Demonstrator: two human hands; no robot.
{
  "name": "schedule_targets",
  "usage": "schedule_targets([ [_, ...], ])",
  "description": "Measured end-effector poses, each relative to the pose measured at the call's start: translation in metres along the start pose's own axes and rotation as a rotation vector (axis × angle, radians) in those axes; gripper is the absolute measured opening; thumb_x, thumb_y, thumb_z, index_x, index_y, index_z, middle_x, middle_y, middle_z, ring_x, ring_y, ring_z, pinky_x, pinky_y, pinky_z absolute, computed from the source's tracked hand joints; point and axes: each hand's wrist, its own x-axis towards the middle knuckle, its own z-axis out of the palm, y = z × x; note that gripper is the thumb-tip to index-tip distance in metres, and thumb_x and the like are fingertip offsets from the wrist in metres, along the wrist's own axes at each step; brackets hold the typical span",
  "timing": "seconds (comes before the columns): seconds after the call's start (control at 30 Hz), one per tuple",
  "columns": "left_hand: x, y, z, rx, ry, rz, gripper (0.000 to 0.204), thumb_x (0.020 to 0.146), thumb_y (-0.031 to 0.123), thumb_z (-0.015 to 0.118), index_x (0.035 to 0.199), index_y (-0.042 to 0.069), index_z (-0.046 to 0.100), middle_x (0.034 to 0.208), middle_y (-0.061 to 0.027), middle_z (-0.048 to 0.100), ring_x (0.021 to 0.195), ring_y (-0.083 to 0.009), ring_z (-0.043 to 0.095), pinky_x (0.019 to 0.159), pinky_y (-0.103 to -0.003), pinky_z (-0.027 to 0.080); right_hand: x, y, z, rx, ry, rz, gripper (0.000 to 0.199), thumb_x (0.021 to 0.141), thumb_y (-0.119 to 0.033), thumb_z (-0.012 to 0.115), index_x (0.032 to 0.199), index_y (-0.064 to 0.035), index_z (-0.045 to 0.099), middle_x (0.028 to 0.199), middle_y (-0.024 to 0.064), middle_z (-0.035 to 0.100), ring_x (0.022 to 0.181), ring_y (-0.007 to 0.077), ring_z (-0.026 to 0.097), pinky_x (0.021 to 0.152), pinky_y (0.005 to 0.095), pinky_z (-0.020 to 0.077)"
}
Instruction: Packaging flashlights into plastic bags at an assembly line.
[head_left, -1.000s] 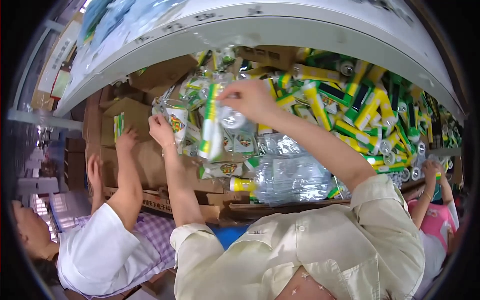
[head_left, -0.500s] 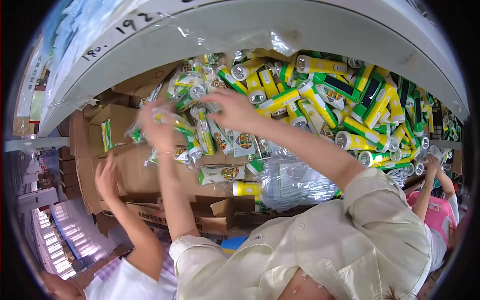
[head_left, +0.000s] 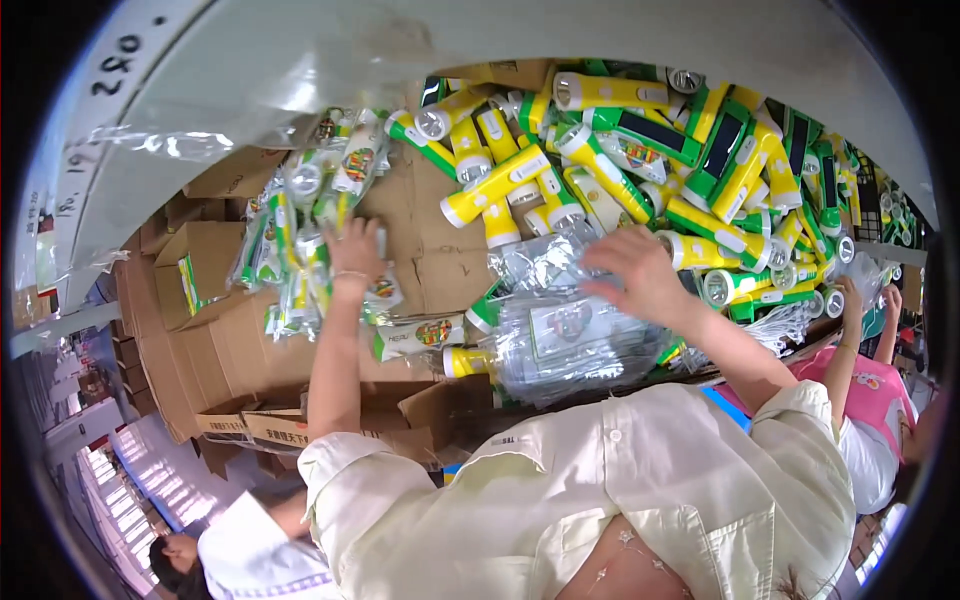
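Observation:
My left hand (head_left: pixel 355 252), its fingers apart, rests against a heap of bagged flashlights (head_left: pixel 290 235) at the left of the cardboard-lined work surface. These are green and yellow flashlights in clear plastic, with printed cards among them. To the right, my right hand (head_left: pixel 640 275) hovers at or just touches the far edge of a pile of clear plastic bags (head_left: pixel 570 345); its fingers are slightly curled and apart, and I see nothing gripped in them. Beyond it lies a big pile of unbagged flashlights (head_left: pixel 600 165). Close by the bags are a single bagged flashlight (head_left: pixel 420 337) and a yellow flashlight end (head_left: pixel 465 361).
An open cardboard box (head_left: pixel 200 270) stands at the left, cardboard flaps (head_left: pixel 300 425) along the near edge. A grey shelf beam (head_left: pixel 480 35) arches across the far side. White cords (head_left: pixel 770 335) lie at right. Co-workers are at both sides; one's hands (head_left: pixel 868 300) work at far right.
My right hand has moved right, from the bagged flashlights to the clear bags. The bagged flashlights sit further left, baring cardboard. The left co-worker's hand has withdrawn from the box.

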Motion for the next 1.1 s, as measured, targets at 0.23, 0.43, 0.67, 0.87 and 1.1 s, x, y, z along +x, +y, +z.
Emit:
schedule_targets([
  [0.23, -0.015, -0.034, 0.031, 0.106, 0.102, -0.153, 0.086, 0.061, 0.039, 0.08, 0.135, 0.022, 0.04, 0.138, -0.0033, 0.043, 0.136, -0.0271, 0.026, 0.108, -0.06, 0.016, -0.045, -0.02, 0.012, -0.171, -0.212, 0.036, 0.043, 0.062, -0.025, 0.075, 0.101, -0.014, 0.063, 0.102, 0.0039, 0.058, 0.098, 0.0219, 0.055, 0.085, 0.0395, 0.04],
  [0.43, -0.067, 0.088, -0.039, -0.652, 0.602, 0.129, 0.045, 0.071, 0.019, 0.072, 0.114, 0.011, 0.062, 0.11, -0.0164, 0.062, 0.1, -0.0343, 0.059, 0.086, -0.039, 0.046, -0.056, -0.01, 0.033, 0.024, 0.036, 0.184, 0.029, 0.067, -0.02, 0.076, 0.087, -0.0088, 0.059, 0.1, 0.0062, 0.059, 0.097, 0.0257, 0.055, 0.082, 0.0386, 0.0415],
  [0.67, -0.121, 0.181, -0.063, -0.861, 0.362, 0.272, 0.034, 0.07, 0.031, 0.075, 0.093, 0.008, 0.068, 0.079, -0.0141, 0.063, 0.079, -0.0329, 0.061, 0.079, -0.039, 0.047, -0.058, -0.013, 0.038, -0.05, 0.011, 0.114, 0.035, 0.07, -0.027, 0.074, 0.099, -0.009, 0.063, 0.104, 0.005, 0.061, 0.098, 0.026, 0.055, 0.082, 0.0379, 0.0439],
  [0.87, -0.135, 0.198, -0.081, -0.851, 0.486, 0.2, 0.022, 0.07, 0.021, 0.075, 0.08, 0.006, 0.063, 0.079, -0.0096, 0.064, 0.078, -0.0306, 0.062, 0.078, -0.039, 0.046, -0.053, -0.016, 0.043, 0.003, 0.06, 0.121, 0.03, 0.069, -0.023, 0.074, 0.095, -0.012, 0.064, 0.102, 0.0044, 0.061, 0.099, 0.0252, 0.055, 0.083, 0.0375, 0.0423],
  [1.1, -0.111, 0.134, -0.043, -0.86, 0.408, -0.117, 0.039, 0.077, 0.039, 0.068, 0.096, 0.004, 0.066, 0.097, -0.0175, 0.066, 0.089, -0.0311, 0.064, 0.073, -0.039, 0.05, -0.06, -0.007, 0.037, 0.116, 0.106, 0.149, 0.025, 0.071, -0.022, 0.073, 0.091, -0.0122, 0.062, 0.09, 0.0026, 0.063, 0.094, 0.0239, 0.057, 0.085, 0.039, 0.0394],
])
